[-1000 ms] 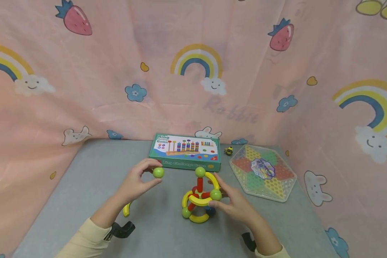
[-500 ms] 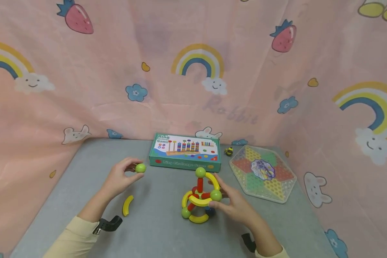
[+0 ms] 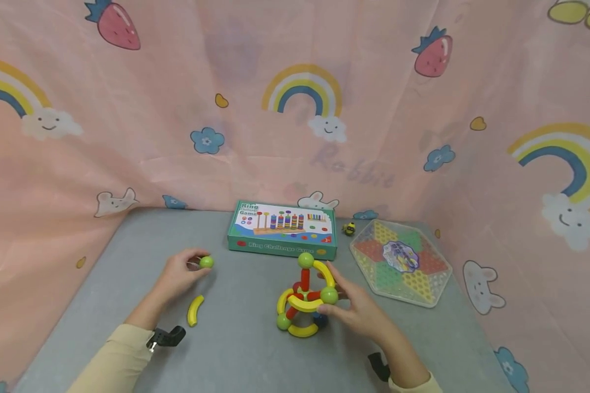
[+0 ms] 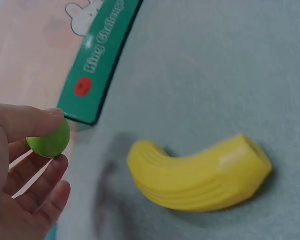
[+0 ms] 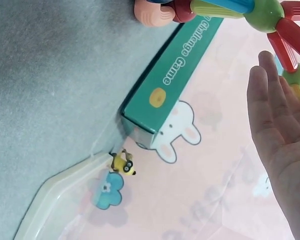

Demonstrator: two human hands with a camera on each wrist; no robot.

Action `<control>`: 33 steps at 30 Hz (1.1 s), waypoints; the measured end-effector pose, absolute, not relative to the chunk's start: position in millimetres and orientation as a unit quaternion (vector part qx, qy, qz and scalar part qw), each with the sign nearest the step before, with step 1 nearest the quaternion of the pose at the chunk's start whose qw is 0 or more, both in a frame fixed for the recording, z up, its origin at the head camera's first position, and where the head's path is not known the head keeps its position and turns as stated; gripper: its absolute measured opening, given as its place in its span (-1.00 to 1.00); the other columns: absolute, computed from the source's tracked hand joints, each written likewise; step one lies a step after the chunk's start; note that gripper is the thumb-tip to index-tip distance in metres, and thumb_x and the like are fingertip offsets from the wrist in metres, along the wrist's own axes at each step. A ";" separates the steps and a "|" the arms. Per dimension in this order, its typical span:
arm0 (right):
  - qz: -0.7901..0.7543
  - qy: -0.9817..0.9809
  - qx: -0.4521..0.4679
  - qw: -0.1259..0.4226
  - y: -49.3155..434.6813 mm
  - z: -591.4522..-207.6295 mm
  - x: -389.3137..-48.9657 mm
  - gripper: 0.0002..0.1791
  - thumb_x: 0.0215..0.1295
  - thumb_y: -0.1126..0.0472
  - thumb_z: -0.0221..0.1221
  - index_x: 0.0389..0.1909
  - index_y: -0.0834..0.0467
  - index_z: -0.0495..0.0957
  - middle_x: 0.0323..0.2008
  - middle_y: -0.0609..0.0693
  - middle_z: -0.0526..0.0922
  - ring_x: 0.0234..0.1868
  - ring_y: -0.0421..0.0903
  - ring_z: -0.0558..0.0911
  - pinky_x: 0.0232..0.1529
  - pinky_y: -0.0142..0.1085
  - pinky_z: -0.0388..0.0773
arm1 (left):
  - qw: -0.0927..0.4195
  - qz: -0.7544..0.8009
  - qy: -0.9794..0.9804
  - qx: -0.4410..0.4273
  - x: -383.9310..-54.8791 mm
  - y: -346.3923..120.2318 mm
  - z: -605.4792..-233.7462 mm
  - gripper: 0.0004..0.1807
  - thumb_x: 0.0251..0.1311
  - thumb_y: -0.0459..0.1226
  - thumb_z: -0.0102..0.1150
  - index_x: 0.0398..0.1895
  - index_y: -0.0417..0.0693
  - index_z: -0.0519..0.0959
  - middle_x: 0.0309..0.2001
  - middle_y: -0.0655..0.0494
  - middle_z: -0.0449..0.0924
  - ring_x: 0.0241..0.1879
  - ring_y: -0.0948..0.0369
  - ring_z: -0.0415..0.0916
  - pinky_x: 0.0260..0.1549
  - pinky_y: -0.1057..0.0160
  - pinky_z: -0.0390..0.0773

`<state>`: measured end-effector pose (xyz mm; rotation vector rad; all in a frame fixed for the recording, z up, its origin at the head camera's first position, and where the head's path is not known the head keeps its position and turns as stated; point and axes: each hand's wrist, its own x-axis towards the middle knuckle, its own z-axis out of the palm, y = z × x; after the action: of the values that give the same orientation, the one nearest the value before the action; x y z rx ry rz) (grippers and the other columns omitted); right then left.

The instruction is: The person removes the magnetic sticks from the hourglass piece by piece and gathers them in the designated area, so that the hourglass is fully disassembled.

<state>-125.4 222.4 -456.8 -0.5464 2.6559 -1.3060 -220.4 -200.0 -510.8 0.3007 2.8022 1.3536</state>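
Between thumb and fingers, my left hand [image 3: 176, 274] pinches a green ball [image 3: 206, 262] over the left half of the table. Just below and right of that hand, a yellow curved rod [image 3: 194, 311] lies on the grey surface; the left wrist view shows the rod [image 4: 200, 180] large, with ridged sides. My right hand [image 3: 361, 311] holds the right side of a ball-and-rod toy structure [image 3: 305, 281], thumb in front and fingers behind by a green ball. Red straight rods, yellow curved rods and green balls make it up, with a dark blue part low at its back.
A green Ring Challenge Game box [image 3: 281, 229] lies behind the structure. Right of it are a small yellow-and-black bee-like figure [image 3: 348, 229] and a hexagonal Chinese checkers board [image 3: 400, 263]. A pink printed cloth [image 3: 255, 169] hangs behind the table.
My left hand has moved left with the green ball, then dipped slightly, uncovering the yellow curved rod. My right hand and the structure have stayed in place.
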 end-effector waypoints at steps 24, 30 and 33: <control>-0.431 0.883 -0.172 0.068 223.0 -454.7 -125.3 0.01 0.28 -0.07 0.34 0.61 0.06 0.00 0.37 0.03 0.50 0.19 0.02 0.62 0.19 0.03 0.56 | 0.024 0.384 0.919 0.083 -228.0 -200.3 -538.5 -0.46 0.17 -0.32 0.38 0.24 -0.22 0.52 0.10 -0.19 0.58 0.11 -0.13 0.50 0.10 -0.18 0.49; -0.435 0.883 -0.161 0.077 222.4 -455.4 -126.3 0.02 0.26 -0.08 0.36 0.61 0.03 0.02 0.36 0.05 0.50 0.14 0.03 0.63 0.19 0.07 0.55 | -0.009 0.464 0.882 0.088 -222.6 -189.4 -519.0 -0.41 0.21 -0.30 0.36 0.32 -0.14 0.46 0.16 -0.17 0.56 0.14 -0.06 0.45 0.14 -0.12 0.43; -0.446 0.880 -0.142 0.082 223.2 -454.5 -126.1 0.06 0.20 -0.09 0.41 0.61 -0.03 0.02 0.40 0.06 0.45 0.15 0.04 0.62 0.21 0.12 0.52 | -0.018 0.480 0.870 0.109 -218.8 -176.4 -502.4 -0.44 0.22 -0.29 0.37 0.30 -0.11 0.48 0.13 -0.14 0.59 0.11 -0.04 0.48 0.09 -0.09 0.46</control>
<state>-126.1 223.2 -454.5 -0.4242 2.6300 -1.3315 -218.8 -176.4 -502.4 0.3475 2.7642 1.5266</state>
